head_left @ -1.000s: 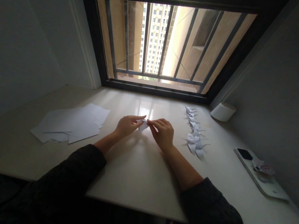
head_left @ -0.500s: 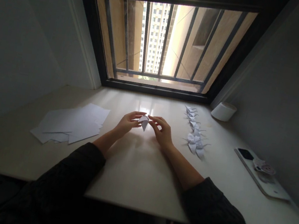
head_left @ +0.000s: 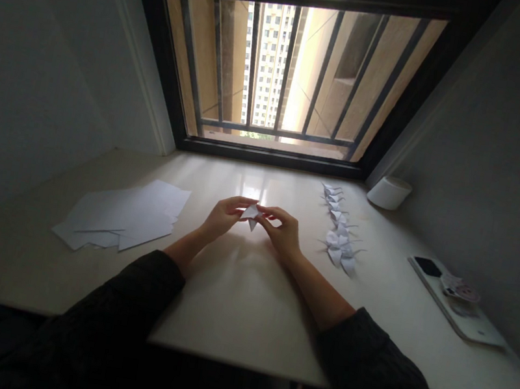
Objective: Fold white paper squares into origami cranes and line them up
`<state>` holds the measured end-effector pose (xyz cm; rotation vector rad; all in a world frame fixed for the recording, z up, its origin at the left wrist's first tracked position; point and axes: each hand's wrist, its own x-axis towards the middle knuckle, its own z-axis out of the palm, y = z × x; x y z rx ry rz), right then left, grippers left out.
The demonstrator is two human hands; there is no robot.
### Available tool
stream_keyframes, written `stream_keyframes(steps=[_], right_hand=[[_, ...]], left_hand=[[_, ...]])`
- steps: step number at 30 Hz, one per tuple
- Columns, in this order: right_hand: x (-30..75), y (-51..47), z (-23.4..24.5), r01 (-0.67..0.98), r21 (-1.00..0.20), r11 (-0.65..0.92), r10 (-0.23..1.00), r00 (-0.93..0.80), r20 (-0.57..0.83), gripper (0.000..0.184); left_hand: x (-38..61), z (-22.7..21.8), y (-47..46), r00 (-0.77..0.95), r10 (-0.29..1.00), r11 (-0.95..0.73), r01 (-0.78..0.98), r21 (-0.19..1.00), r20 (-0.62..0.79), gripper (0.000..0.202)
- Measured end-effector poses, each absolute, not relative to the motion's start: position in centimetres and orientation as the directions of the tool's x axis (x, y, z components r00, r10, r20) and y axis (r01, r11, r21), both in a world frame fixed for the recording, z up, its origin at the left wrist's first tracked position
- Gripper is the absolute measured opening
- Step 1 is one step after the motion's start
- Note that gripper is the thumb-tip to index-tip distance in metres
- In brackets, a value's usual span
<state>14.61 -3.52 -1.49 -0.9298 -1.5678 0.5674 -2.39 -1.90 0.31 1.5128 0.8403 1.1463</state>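
Between my two hands, a little above the pale sill, is a small folded piece of white paper (head_left: 251, 212) with a point hanging downward. My left hand (head_left: 224, 216) pinches its left side between thumb and fingers. From the other side my right hand (head_left: 283, 228) grips it, thumb and fingertips pressed on the paper's right edge. Fingers cover part of the folds. To the right stands a row of several folded white paper cranes (head_left: 338, 240), and a loose pile of white paper sheets (head_left: 133, 214) lies at the left.
A white phone (head_left: 467, 322) with a round, patterned grip lies at the right. A white cylindrical object (head_left: 389, 193) sits in the back right corner. Behind the sill (head_left: 241, 310) is a barred window with a dark frame (head_left: 270, 157).
My right hand's fingers have come closer to my left hand and now press on the folded paper's right side. The paper has turned slightly and shifted a little to the right.
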Motion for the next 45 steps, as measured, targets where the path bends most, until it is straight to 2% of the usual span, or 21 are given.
stream_keyframes(steps=[4,7,11,16,18,29,35,37,39,41,43,45], right_hand=[[14.6,-3.4,-1.6,0.206,-0.812,0.546,0.829,0.008,0.560,0.023],[14.7,-3.2,-1.6,0.185,-0.843,0.505,0.855,0.027,0.518,0.022],[14.8,-3.0,-1.6,0.192,-0.868,0.459,0.879,0.043,0.474,0.022],[14.9,-3.1,-1.6,0.250,-0.850,0.464,0.869,0.058,0.491,0.023],[14.9,-3.2,-1.5,0.280,-0.839,0.467,0.864,0.061,0.501,0.024],[14.8,-3.1,-1.7,0.279,-0.871,0.405,0.888,0.105,0.447,0.024],[14.8,-3.0,-1.6,0.236,-0.889,0.393,0.896,0.119,0.428,0.026],[14.8,-3.0,-1.4,0.184,-0.903,0.388,0.902,0.127,0.413,0.026],[14.7,-3.1,-1.3,0.119,-0.919,0.377,0.910,0.137,0.391,0.026],[14.6,-3.2,-1.1,0.056,-0.931,0.360,0.921,0.140,0.364,0.027],[14.5,-3.2,-1.1,0.017,-0.938,0.345,0.929,0.134,0.344,0.028],[14.5,-3.2,-1.1,0.011,-0.939,0.344,0.931,0.122,0.343,0.028]], left_hand=[[-2.2,0.0,-1.8,0.322,0.894,-0.295,-0.099,0.950,0.311,0.040],[-2.3,0.0,-1.7,0.345,0.876,-0.338,-0.063,0.939,0.338,0.040],[-2.6,0.4,-2.1,0.375,0.849,-0.448,0.137,0.884,0.372,0.038],[-2.5,1.3,-3.6,0.319,0.810,-0.586,0.472,0.659,0.492,0.040],[-2.3,1.6,-4.0,0.292,0.796,-0.594,0.542,0.595,0.530,0.036],[-2.3,0.9,-3.9,0.245,0.766,-0.610,0.569,0.552,0.594,0.023],[-2.2,1.4,-4.2,0.251,0.776,-0.607,0.545,0.578,0.578,0.025],[-2.2,1.6,-4.1,0.230,0.785,-0.598,0.527,0.604,0.576,0.035],[-2.2,1.5,-3.7,0.183,0.823,-0.551,0.486,0.678,0.538,0.056],[-2.2,1.1,-3.2,0.170,0.894,-0.449,0.373,0.812,0.415,0.071],[-2.1,0.5,-2.7,0.240,0.938,-0.303,0.223,0.927,0.249,0.060],[-1.9,0.1,-2.5,0.284,0.947,-0.192,0.136,0.972,0.148,0.048]])
